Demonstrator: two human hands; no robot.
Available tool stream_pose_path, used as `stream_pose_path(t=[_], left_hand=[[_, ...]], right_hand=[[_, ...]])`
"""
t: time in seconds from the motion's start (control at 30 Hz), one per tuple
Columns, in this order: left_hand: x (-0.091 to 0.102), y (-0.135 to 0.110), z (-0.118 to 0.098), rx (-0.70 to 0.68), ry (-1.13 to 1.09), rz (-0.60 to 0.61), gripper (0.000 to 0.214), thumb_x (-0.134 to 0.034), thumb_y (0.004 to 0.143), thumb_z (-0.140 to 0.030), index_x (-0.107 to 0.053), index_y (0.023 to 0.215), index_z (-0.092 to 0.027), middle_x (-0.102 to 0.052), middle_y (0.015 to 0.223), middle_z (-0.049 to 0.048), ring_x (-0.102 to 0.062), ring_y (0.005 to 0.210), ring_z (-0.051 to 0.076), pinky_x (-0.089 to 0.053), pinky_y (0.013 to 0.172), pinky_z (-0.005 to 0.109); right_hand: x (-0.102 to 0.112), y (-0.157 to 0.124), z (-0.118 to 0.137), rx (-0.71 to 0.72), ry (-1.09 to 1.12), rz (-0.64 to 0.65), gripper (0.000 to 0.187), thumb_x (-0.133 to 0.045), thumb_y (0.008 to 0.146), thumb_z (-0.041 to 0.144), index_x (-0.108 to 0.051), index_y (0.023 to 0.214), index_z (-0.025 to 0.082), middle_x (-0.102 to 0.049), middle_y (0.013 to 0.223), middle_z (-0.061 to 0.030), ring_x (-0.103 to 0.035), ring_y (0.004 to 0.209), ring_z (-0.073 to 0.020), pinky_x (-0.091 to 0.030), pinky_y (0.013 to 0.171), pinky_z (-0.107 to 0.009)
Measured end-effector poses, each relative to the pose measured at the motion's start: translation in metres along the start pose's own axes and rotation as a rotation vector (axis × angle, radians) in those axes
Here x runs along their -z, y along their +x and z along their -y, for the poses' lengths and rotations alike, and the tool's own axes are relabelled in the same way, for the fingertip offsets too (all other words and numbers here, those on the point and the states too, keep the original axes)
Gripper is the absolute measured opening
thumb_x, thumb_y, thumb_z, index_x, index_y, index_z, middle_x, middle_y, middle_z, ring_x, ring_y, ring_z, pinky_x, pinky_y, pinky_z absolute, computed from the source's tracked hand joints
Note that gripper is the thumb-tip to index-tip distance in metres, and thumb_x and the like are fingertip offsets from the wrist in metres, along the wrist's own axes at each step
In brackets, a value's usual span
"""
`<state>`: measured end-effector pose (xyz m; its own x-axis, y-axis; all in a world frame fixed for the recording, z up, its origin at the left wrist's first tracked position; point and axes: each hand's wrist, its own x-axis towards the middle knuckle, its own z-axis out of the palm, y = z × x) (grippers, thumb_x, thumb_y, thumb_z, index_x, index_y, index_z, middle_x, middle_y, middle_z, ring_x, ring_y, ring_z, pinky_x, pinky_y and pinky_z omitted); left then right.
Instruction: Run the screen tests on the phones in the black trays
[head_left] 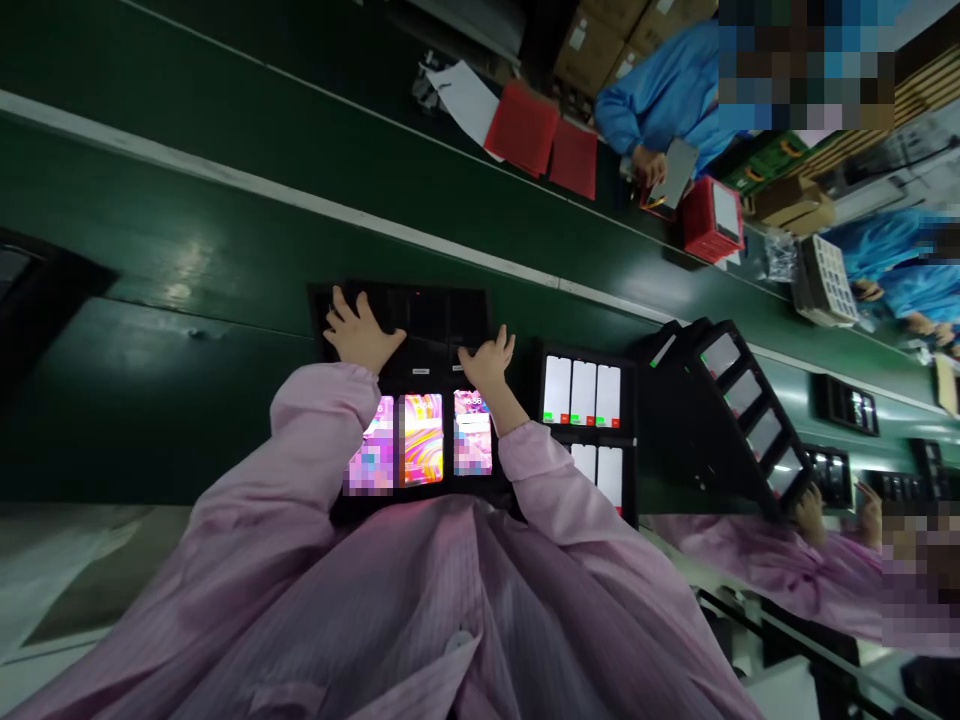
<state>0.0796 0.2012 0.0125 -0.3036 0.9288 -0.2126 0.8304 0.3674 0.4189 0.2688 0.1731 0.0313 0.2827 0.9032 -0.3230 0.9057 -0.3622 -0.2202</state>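
A black tray (448, 376) lies in front of me on the green bench. Its far row holds phones with dark screens (427, 315). In the near row are phones with lit screens: a pink one (375, 450), an orange swirled one (424, 440) and another pink one (472, 440). My left hand (361, 335) is spread over the left part of the far row, apparently touching a dark screen. My right hand (489, 362) is at the tray's right side, fingers apart, holding nothing. My left sleeve partly covers the left lit phone.
To the right is a black tray of phones with white screens (582, 390), then a stack of black trays (742, 410). A co-worker's hand (810, 515) is beside that stack. Across the bench, another person in blue works near red sheets (525, 125) and a red box (712, 220).
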Motion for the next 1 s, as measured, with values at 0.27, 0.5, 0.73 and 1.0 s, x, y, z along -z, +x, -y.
stream_pose_path(t=[0.27,0.5,0.73,1.0], left_hand=[[-0.003,-0.002,-0.001,-0.001,-0.030,-0.047,0.090,-0.067,0.081,-0.040,-0.033,0.160,-0.014,-0.016,0.173,0.0246,-0.033,0.147,0.053,-0.038,0.112,0.070],[0.003,-0.007,-0.005,-0.009,-0.003,-0.046,0.082,-0.067,0.081,-0.037,-0.039,0.155,-0.016,-0.023,0.172,0.0238,-0.036,0.146,0.051,-0.038,0.112,0.069],[0.003,-0.006,-0.002,-0.014,-0.086,-0.051,0.085,-0.070,0.078,-0.035,-0.040,0.155,-0.015,-0.021,0.172,0.0242,-0.034,0.147,0.052,-0.037,0.114,0.071],[0.001,-0.005,-0.001,-0.019,-0.100,-0.062,0.084,-0.070,0.078,-0.034,-0.042,0.154,-0.014,-0.021,0.172,0.0248,-0.035,0.146,0.053,-0.035,0.115,0.072]], right_hand=[[-0.008,0.018,0.010,0.119,-0.021,-0.056,0.082,-0.072,0.089,0.053,-0.052,0.145,-0.003,-0.002,0.174,-0.0311,-0.002,0.161,-0.0483,-0.021,0.124,-0.072],[-0.022,0.020,0.017,0.020,0.069,-0.056,0.093,-0.073,0.088,0.056,-0.042,0.153,-0.003,-0.007,0.172,-0.0338,-0.003,0.162,-0.0464,-0.022,0.122,-0.073],[-0.018,0.021,0.013,0.027,0.119,-0.060,0.070,-0.074,0.088,0.047,-0.054,0.142,0.006,-0.013,0.173,-0.0272,-0.009,0.161,-0.0431,-0.023,0.122,-0.074],[-0.021,0.028,0.020,-0.024,0.151,-0.007,0.079,-0.080,0.085,0.042,-0.048,0.147,0.005,-0.009,0.173,-0.0293,-0.008,0.161,-0.0452,-0.024,0.121,-0.074]])
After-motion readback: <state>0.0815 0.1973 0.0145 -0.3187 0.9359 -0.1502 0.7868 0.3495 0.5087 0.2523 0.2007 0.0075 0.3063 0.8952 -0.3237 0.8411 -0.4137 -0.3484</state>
